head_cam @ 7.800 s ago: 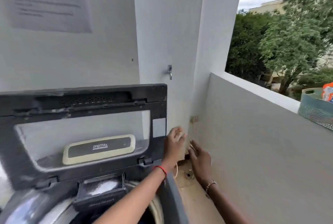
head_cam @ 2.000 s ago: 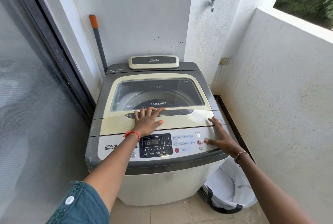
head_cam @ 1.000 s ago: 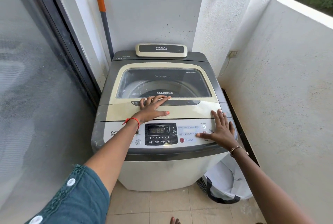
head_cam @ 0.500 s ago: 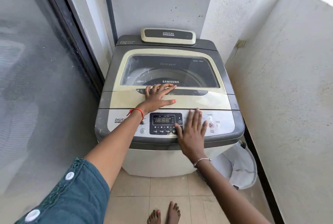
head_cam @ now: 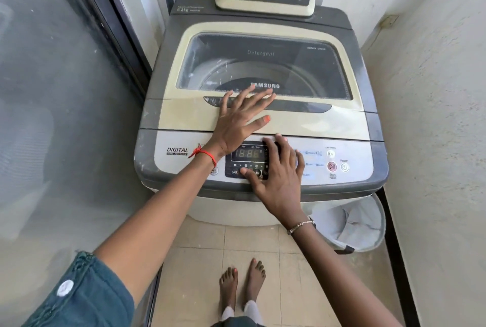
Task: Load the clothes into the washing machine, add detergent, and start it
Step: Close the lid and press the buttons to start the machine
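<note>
A grey and cream top-loading washing machine (head_cam: 263, 121) stands in front of me with its glass lid (head_cam: 263, 63) down. Through the glass I see the drum; no clothes can be made out. My left hand (head_cam: 242, 116) lies flat on the lid's front, fingers spread over the dark handle recess. My right hand (head_cam: 276, 174) rests open on the control panel (head_cam: 328, 158), its thumb on the row of buttons under the lit display (head_cam: 246, 153). The red start/pause button (head_cam: 332, 166) and the power button (head_cam: 345, 167) sit to the right of that hand, uncovered.
A white laundry bag (head_cam: 360, 224) lies on the tiled floor at the machine's right front corner. A glass sliding door (head_cam: 52, 116) runs along the left, a rough white wall (head_cam: 434, 116) along the right. My bare feet (head_cam: 242, 284) stand on the tiles in front.
The lid, up 7.8 s ago, is down now. My right hand slid left across the panel from the right-hand buttons onto the display block. My left hand stayed on the lid. The view tilted down.
</note>
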A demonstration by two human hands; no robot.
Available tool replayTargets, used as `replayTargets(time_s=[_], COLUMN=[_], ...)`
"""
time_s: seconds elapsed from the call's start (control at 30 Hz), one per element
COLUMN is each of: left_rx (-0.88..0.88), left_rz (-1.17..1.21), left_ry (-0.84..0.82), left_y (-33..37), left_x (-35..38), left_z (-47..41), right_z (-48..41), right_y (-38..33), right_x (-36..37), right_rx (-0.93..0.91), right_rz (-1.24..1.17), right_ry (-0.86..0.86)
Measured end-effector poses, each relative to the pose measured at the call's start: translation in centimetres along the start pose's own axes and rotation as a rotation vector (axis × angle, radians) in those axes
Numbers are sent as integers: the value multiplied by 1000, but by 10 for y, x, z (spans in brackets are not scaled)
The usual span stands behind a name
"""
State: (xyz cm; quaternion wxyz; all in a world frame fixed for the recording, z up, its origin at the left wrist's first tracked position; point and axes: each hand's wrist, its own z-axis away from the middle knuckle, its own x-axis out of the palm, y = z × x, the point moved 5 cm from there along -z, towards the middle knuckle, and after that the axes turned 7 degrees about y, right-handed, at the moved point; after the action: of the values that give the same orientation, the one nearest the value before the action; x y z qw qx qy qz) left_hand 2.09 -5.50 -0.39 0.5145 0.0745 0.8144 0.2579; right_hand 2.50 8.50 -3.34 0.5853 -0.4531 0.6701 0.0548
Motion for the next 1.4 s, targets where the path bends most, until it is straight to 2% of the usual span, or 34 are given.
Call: replayTargets(time_s=[0.17,0.37,0.67,0.8,1.4], left_rx=[-49,-109,-110,-92,-273], left_rz=[220,347,557,683,605], left_ry=[37,55,-46,-57,-56], left_y=[-2,2,1,0,2], left_x=[-3,-10,-5,-3,-4], left_z=[3,5,10,8,11], right_z=[-3,-6,-10,-12,-9], right_y=[0,1,-1,-3,-2], right_x=[-2,-5,-8,-5,-6], right_rx=[37,86,227,225,262], right_rz=[-48,-141,-280,-335,-375], right_ry=[46,15,-14,-27,-41])
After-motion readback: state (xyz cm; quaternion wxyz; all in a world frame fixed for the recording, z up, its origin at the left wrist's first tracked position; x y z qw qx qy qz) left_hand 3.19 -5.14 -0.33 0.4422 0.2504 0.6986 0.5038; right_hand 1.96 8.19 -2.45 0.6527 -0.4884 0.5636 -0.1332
